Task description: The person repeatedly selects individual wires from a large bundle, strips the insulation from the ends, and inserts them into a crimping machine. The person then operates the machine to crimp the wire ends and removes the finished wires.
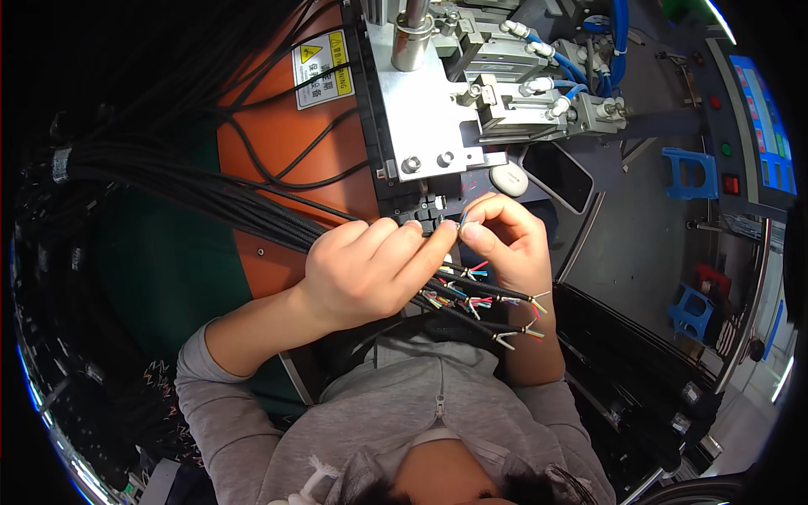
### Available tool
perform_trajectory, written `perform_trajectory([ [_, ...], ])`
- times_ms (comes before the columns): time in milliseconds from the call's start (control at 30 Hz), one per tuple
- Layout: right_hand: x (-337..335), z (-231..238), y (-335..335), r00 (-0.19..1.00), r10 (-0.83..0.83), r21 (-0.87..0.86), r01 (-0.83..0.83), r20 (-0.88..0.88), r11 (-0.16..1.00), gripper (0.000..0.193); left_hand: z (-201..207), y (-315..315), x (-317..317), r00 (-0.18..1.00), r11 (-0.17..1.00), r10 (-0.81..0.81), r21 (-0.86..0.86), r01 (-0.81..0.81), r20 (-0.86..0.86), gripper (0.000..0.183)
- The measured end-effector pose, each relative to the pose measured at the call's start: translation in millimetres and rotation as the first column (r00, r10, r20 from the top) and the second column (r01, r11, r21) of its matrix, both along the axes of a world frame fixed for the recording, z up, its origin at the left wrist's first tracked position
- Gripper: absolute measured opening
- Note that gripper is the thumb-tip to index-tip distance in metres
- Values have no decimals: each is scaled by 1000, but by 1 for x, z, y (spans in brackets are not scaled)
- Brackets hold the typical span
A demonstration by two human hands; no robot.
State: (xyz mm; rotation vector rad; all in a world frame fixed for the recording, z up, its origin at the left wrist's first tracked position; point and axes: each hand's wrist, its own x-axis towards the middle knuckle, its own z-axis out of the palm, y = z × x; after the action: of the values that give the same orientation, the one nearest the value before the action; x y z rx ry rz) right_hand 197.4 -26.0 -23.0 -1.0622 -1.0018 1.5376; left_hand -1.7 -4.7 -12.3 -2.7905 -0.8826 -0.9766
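Note:
My left hand (370, 269) grips a thick bundle of black cables (210, 194) that runs in from the upper left. Their stripped ends (484, 295) fan out below my hands and show thin coloured wires. My right hand (505, 240) pinches thin coloured wires (462, 219) from one cable end between thumb and forefinger, tip to tip with my left fingers. Both hands sit just under the small black slot (429, 206) at the foot of a metal machine head (429, 109).
An orange panel (286, 143) with a yellow warning label (322, 67) lies behind the cables. Blue air hoses (619, 34) and cylinders crown the machine. A dark phone (564, 175) and white puck (509, 179) lie right of it; a control panel with buttons (741, 126) stands far right.

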Motion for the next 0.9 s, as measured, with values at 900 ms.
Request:
perform_trajectory([
  [900, -8, -15, 14, 845, -231, 327, 71, 482, 942, 6, 8, 0, 8, 979, 980, 126, -134, -148, -160, 37],
])
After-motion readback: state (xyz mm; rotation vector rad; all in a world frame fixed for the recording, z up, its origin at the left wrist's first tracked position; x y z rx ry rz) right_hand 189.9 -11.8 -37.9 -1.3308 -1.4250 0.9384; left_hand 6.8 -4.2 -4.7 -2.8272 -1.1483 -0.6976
